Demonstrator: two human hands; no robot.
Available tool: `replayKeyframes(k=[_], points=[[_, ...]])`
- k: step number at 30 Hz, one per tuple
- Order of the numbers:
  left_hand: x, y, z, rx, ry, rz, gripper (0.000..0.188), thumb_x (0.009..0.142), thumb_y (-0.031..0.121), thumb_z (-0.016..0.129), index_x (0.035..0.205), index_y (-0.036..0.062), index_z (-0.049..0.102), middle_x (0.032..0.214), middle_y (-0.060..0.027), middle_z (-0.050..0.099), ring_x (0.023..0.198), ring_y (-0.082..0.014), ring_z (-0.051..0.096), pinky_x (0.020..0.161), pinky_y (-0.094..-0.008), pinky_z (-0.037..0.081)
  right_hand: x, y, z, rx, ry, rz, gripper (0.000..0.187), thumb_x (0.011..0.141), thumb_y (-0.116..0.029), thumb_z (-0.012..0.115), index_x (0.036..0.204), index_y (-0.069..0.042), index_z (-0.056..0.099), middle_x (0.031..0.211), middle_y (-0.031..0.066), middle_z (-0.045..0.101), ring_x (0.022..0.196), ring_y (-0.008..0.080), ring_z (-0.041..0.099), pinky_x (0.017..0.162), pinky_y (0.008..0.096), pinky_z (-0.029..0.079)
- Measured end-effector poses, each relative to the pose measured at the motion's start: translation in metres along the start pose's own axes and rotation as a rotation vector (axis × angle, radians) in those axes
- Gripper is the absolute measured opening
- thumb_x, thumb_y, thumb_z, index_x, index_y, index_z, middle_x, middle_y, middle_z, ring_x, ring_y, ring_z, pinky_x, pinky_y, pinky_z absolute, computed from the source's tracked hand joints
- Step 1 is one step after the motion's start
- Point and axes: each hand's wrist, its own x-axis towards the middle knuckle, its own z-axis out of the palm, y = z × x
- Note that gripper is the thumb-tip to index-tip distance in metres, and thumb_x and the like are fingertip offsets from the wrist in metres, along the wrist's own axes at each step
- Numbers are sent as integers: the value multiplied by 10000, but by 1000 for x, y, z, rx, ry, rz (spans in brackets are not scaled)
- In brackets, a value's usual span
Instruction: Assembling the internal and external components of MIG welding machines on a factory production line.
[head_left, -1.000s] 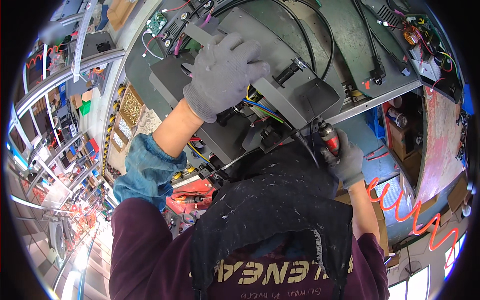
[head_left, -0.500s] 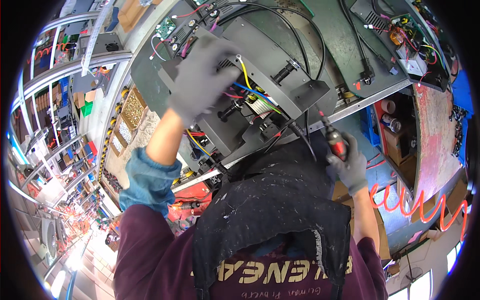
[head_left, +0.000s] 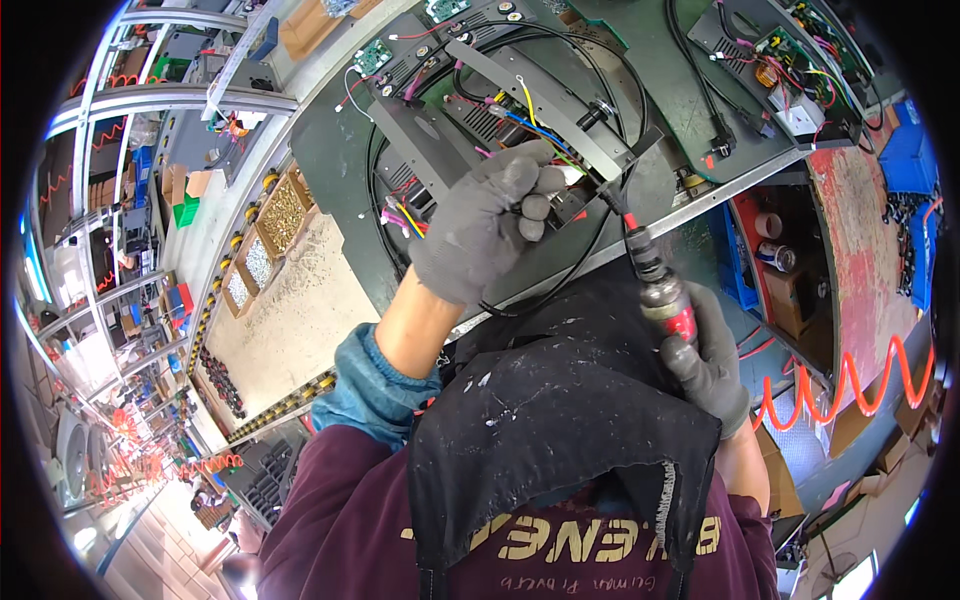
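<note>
My left hand (head_left: pixel 480 225), in a grey glove, is over the near side of a dark metal housing (head_left: pixel 545 110). Its fingers are curled, and whatever may be between them is hidden. Blue and yellow-green wires (head_left: pixel 530 105) run along the housing beside those fingers. In my right hand (head_left: pixel 712 355), also gloved, is a red and black power screwdriver (head_left: pixel 660 285). Its tip points away from me, close to the housing's near right corner; I cannot tell whether it touches. A black cable (head_left: pixel 575 270) loops below the housing at the table edge.
Another opened housing with a circuit board (head_left: pixel 800 95) lies at the right on the green table (head_left: pixel 330 210). Trays of small screws (head_left: pixel 280 220) stand at the left beside a roller edge. A coiled red hose (head_left: pixel 860 385) hangs at the right, near a shelf with blue bins (head_left: pixel 910 150).
The housing has turned and shifted away from me. My left hand has come down and right, its fingers now curled. The screwdriver has moved slightly nearer to me, still in my right hand.
</note>
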Motion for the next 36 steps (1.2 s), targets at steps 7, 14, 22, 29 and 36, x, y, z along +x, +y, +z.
replayKeyframes(k=[7, 14, 22, 29, 36], points=[[-8, -15, 14, 284, 64, 13, 346, 944, 180, 584, 1223, -17, 531, 1004, -120, 635, 715, -102, 549, 590, -238, 456, -12, -2, 13, -198, -130, -26, 631, 824, -427, 673, 1269, -34, 460, 917, 145, 640, 858, 273, 657, 775, 347, 485], [-8, -19, 9, 174, 18, -14, 316, 946, 161, 577, 1216, 0, 545, 954, -111, 656, 663, -110, 563, 586, -238, 469, -16, 3, 14, -247, -118, -45, 582, 834, -395, 665, 1259, -52, 467, 926, 166, 643, 861, 334, 662, 756, 371, 494], [-2, -30, 14, 242, 27, 18, 299, 932, 164, 601, 1185, 8, 573, 925, -101, 662, 663, -104, 565, 588, -244, 467, -18, 8, 7, -219, -115, -1, 565, 834, -384, 664, 1266, -78, 466, 940, 171, 644, 862, 362, 657, 754, 383, 500], [6, -36, 27, 378, 93, 32, 271, 906, 131, 633, 1141, 0, 593, 895, -106, 672, 643, -99, 577, 557, -231, 482, -19, 14, -5, -206, -119, 20, 568, 848, -416, 646, 1265, -75, 467, 934, 168, 640, 852, 352, 658, 752, 380, 502], [13, -38, 36, 351, -46, 41, 270, 883, 168, 663, 1092, 4, 615, 930, -96, 668, 711, -101, 590, 620, -241, 497, -15, 22, -11, 177, -152, 102, 645, 820, -458, 674, 1285, -65, 462, 1040, 138, 607, 975, 243, 600, 872, 362, 455]])
